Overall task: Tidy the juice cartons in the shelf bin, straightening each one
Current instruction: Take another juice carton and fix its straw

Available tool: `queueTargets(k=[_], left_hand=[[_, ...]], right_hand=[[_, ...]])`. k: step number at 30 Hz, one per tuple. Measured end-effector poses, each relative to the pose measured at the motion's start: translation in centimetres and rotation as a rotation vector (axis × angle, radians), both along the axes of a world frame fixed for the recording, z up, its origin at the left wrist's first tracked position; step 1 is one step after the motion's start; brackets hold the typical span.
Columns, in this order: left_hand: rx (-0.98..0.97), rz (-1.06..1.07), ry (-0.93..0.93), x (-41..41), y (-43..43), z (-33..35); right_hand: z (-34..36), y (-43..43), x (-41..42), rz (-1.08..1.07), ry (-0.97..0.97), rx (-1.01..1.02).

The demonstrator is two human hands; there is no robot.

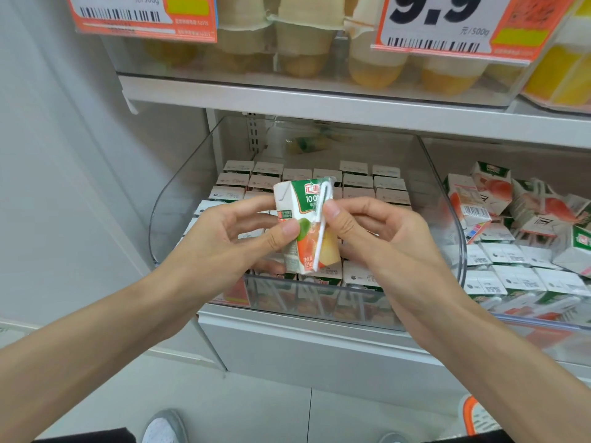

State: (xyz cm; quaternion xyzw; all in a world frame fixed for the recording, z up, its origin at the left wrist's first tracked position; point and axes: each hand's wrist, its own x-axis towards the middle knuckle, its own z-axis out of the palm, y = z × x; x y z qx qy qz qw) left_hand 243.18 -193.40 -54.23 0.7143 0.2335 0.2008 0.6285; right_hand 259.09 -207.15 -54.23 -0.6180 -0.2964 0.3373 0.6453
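Note:
I hold one small juice carton (303,219), white and green with fruit pictures, upright above the clear shelf bin (179,199). My left hand (230,241) grips its left side, thumb on the front. My right hand (380,238) pinches the white wrapped straw (321,238) that runs down the carton's front. Below and behind, several cartons (358,180) stand in neat rows inside the bin, white tops up.
A second clear bin (543,321) to the right holds several cartons, some lying tumbled on top. The white shelf (319,103) above carries fruit cups and orange price tags (447,24). A grey wall panel is at the left; my shoe shows on the floor.

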Motion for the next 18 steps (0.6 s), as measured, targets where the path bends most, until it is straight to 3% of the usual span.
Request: queueTargets(k=[5,11,18], left_hand=[[-0.014,-0.012,0.003,0.23,-0.19,0.11],[-0.054,-0.023,0.015,0.41,-0.25,0.26],[-0.08,0.042,0.021,0.37,0.18,0.12]], right_hand=[[0.35,-0.16,-0.51,0.174,-0.061,-0.049],[-0.31,0.38,-0.35,0.099,-0.259,-0.087],[-0.27,0.38,-0.01,0.069,-0.139,-0.108]])
